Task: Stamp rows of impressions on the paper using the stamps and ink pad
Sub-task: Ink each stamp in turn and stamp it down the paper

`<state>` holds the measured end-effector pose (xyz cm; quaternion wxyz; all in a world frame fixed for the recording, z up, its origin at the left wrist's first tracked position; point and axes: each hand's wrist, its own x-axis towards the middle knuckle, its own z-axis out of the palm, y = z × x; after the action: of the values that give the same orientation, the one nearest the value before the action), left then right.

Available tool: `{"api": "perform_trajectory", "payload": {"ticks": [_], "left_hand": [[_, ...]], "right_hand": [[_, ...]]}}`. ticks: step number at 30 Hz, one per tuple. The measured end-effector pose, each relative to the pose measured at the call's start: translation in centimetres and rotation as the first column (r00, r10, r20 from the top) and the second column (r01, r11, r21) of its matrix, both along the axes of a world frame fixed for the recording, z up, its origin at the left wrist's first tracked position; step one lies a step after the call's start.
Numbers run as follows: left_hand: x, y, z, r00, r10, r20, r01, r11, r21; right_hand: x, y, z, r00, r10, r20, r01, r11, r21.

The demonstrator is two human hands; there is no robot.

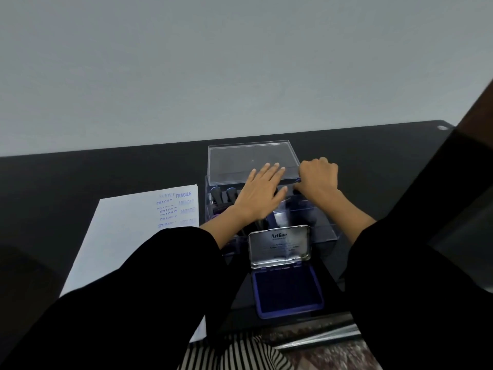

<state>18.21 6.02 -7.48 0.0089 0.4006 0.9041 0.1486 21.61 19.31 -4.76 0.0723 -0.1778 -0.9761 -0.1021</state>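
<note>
A clear plastic stamp box [324, 231] stands at the middle of the black desk, its lid [240, 158] raised. Dark-handled stamps [222, 194] stand in its left compartments. My left hand [260, 196] lies flat over the box with fingers stretched toward the lid and nothing in it. My right hand [317, 180] is curled, pinching the lid's lower right corner. In front of the box lies the blue ink pad [286, 292], its metal lid [278, 245] propped upright. The white paper [125, 236] lies to the left, with blue impressions [177, 208] near its far right corner.
A pale wall rises behind the black desk [106, 172]. A dark panel [474, 182] stands along the right side. My black sleeves cover the near part of the desk and part of the paper. Striped clothing shows at the bottom.
</note>
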Motion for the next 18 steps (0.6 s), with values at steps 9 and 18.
{"api": "perform_trajectory", "payload": {"ticks": [9,18], "left_hand": [[0.3,-0.6,0.2,0.997,-0.01,0.07,0.001,0.991,0.133],[0.3,-2.5,1.2,0.997,-0.003,0.076,-0.012,0.981,0.195]], "right_hand": [[-1.2,-1.4,0.6,0.997,0.076,0.027,-0.058,0.907,-0.418],[-1.7,-2.5,-0.2,0.994,0.013,0.105,0.042,0.863,-0.504]]}}
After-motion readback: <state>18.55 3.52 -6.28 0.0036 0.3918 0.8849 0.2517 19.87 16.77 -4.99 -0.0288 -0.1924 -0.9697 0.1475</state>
